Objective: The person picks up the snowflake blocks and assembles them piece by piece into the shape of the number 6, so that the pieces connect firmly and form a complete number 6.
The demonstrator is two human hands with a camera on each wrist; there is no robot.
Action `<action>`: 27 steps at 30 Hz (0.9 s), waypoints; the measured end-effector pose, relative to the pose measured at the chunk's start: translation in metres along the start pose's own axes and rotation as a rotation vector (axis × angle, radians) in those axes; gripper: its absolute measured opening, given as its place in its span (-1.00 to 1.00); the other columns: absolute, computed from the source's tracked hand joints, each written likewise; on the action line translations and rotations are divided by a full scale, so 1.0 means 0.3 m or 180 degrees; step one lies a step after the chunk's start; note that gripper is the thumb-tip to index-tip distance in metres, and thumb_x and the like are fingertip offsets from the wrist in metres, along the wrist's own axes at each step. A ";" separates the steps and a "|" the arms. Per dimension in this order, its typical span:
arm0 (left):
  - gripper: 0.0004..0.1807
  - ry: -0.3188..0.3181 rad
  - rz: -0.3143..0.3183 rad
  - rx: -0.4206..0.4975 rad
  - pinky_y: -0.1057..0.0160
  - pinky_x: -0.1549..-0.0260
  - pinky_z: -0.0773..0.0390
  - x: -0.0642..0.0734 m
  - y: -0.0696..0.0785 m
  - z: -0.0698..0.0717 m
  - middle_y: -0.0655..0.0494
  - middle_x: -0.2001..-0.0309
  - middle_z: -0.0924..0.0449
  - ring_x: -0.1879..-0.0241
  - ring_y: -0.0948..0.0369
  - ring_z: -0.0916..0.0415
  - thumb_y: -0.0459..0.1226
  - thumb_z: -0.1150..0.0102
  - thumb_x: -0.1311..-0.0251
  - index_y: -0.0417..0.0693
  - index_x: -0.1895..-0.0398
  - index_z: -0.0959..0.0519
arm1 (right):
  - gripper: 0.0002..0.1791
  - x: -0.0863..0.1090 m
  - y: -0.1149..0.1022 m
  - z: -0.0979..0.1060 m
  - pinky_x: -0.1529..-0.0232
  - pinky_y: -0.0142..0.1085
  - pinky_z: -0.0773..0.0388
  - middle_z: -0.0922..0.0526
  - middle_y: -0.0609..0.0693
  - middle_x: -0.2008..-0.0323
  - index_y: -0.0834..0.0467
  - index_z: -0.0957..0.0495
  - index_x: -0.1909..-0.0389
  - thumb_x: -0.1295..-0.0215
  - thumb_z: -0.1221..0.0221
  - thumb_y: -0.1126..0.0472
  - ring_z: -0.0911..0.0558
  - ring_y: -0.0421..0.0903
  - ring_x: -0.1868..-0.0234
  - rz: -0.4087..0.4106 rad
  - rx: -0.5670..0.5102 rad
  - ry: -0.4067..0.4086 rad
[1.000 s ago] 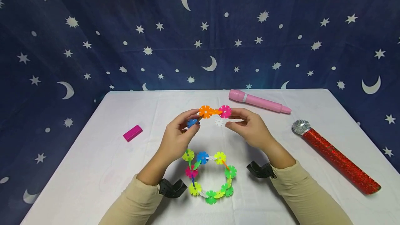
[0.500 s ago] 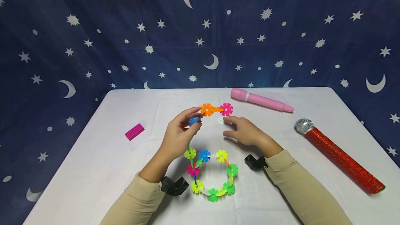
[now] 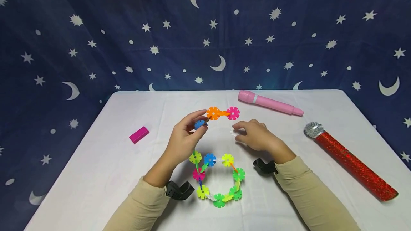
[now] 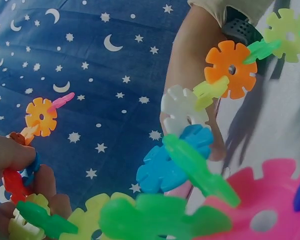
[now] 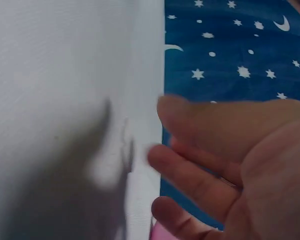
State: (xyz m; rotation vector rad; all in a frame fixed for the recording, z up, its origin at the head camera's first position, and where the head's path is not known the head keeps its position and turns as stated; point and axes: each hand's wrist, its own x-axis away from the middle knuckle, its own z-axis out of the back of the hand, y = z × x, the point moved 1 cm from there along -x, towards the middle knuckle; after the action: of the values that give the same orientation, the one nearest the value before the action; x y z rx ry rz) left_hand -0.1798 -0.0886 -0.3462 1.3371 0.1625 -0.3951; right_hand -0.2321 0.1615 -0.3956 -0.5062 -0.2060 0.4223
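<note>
Between thumb and fingers, my left hand [image 3: 184, 140] pinches a chain of interlocking notched plastic discs at a blue disc [image 3: 199, 124]. From that hand, an orange disc [image 3: 213, 113] and a pink disc [image 3: 233, 113] stick out at the free end. Below it the chain runs down into a loop of several coloured discs [image 3: 219, 200]. My right hand [image 3: 257, 136] is low over the table, its fingertips right at a loose white disc [image 3: 232, 131]. In the right wrist view, thumb and fingers of the right hand [image 5: 270, 165] stand apart, with a gap between their tips.
A magenta block [image 3: 139, 135] lies at the left. Farther back lies a pink toy microphone [image 3: 271, 103]; a red glittery microphone [image 3: 353, 165] with a silver head lies at the right. A white cloth covers the table [image 3: 96, 181], backed by a dark blue starry curtain [image 3: 173, 67].
My right hand has left the pink disc and come down to the white disc, which has shifted right and nearer. The left hand keeps its hold on the chain.
</note>
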 end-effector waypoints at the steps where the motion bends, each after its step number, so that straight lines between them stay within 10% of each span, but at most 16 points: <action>1: -0.57 0.0001 0.0005 -0.0003 0.26 0.13 -0.63 0.001 -0.001 0.000 -0.11 -0.04 -0.65 0.00 0.04 -0.62 -0.45 -0.16 -0.33 -0.18 -0.27 -0.52 | -0.52 -0.002 0.002 -0.004 -0.09 0.13 -0.26 -0.65 0.10 -0.08 0.16 -0.56 -0.23 -0.29 -0.28 0.19 -0.44 0.19 -0.10 0.0012 0.0012 0.0004; 10: -0.57 -0.0036 0.0023 -0.0017 0.27 0.15 -0.63 0.007 -0.007 -0.005 -0.11 -0.02 -0.66 0.00 -0.03 -0.62 -0.45 -0.16 -0.33 -0.17 -0.26 -0.52 | -0.71 -0.020 0.023 -0.027 0.09 -0.12 -0.46 -0.53 -0.02 0.37 0.26 -0.66 0.06 -0.16 -0.28 0.42 -0.49 -0.03 0.26 0.0108 -0.0074 0.0085; 20: -0.57 -0.0036 0.0032 -0.0049 0.27 0.15 -0.62 0.010 -0.006 -0.005 -0.10 -0.02 -0.66 0.01 0.03 -0.63 -0.45 -0.16 -0.33 -0.17 -0.27 -0.52 | -0.66 0.090 -0.021 0.110 0.27 -0.27 -0.64 -0.64 0.12 0.41 0.37 -0.47 -0.07 -0.32 -0.25 0.38 -0.69 0.02 0.41 0.0324 -0.1813 0.0768; 27: -0.57 -0.0018 0.0001 -0.0048 0.28 0.16 -0.63 0.005 0.002 -0.001 -0.10 -0.02 -0.66 0.01 0.01 -0.63 -0.45 -0.16 -0.32 -0.16 -0.26 -0.53 | -0.71 0.140 -0.079 0.176 0.14 -0.37 -0.64 -0.72 0.01 0.27 0.58 -0.52 0.01 -0.25 -0.20 0.58 -0.73 -0.22 0.31 0.0809 -0.2347 0.1163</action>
State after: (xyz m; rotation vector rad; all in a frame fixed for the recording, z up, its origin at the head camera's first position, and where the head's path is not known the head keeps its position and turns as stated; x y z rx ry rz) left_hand -0.1782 -0.0886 -0.3463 1.3209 0.1603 -0.3967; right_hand -0.2019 0.1838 -0.3345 -1.3303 0.0686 0.4878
